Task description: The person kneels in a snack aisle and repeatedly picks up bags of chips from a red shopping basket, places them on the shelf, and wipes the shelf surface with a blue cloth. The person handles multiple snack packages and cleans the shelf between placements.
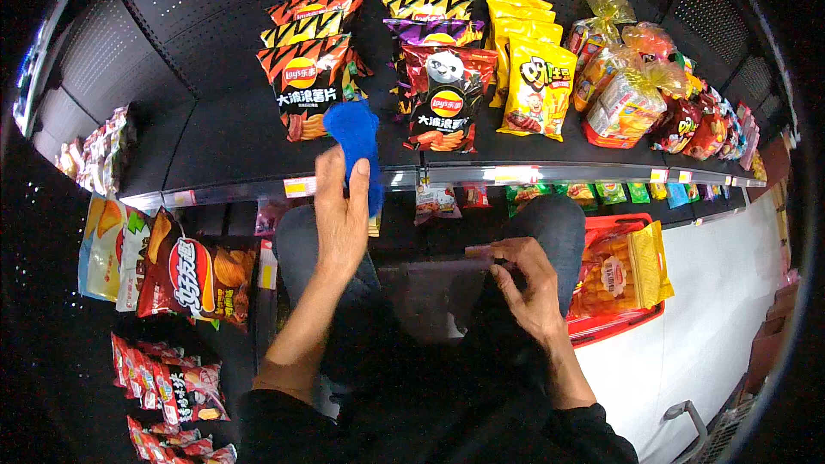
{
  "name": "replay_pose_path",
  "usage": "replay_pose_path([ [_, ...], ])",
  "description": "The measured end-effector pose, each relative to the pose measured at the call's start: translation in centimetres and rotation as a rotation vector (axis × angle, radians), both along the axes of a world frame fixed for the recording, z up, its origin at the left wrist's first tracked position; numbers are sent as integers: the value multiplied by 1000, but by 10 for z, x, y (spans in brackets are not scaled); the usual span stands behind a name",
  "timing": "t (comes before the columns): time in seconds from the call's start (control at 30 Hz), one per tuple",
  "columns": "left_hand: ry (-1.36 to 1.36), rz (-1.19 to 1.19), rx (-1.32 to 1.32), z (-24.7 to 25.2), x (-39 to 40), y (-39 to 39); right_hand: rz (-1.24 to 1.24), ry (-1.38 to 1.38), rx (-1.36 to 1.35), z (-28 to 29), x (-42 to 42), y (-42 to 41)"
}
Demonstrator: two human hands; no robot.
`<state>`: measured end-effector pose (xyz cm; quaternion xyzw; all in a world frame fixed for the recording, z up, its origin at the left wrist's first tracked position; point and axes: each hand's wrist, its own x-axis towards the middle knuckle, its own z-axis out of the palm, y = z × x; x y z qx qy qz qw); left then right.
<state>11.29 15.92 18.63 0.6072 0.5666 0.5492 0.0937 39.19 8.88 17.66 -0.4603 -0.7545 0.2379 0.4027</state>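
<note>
My left hand (341,212) holds a blue cloth (354,135) at the front edge of a black store shelf; the cloth's upper end overlaps the lower corner of a Lay's chip bag (303,80). Lower and to the right, over my lap, my right hand (528,283) has its fingers curled, with a small, thin, dull-coloured piece (478,250) at its fingertips; what that is cannot be made out. Another Lay's bag with a panda on it (448,100) stands to the right of the cloth, and yellow snack bags (538,90) stand beside that.
Bundled snack packs (622,103) fill the shelf's right part. Price tags line the shelf rail (451,175). A red basket (619,328) holding a snack package (609,274) is by my right knee. More chip bags (193,277) stand at the left. A metal cart handle (689,415) shows lower right.
</note>
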Motion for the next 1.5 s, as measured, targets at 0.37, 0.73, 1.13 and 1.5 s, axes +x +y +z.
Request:
replay_pose_path([
  [0.37,1086,-143,-470,-32,-23,77,12,-86,39,-33,1,10],
  [0.73,1210,-89,-340,-32,-34,82,22,-193,99,-35,-3,12],
  [1.13,1237,121,-729,-23,-103,75,11,-224,88,-39,-5,10],
  [1.5,1349,359,-1094,-29,-196,98,30,-211,108,-36,-6,9],
])
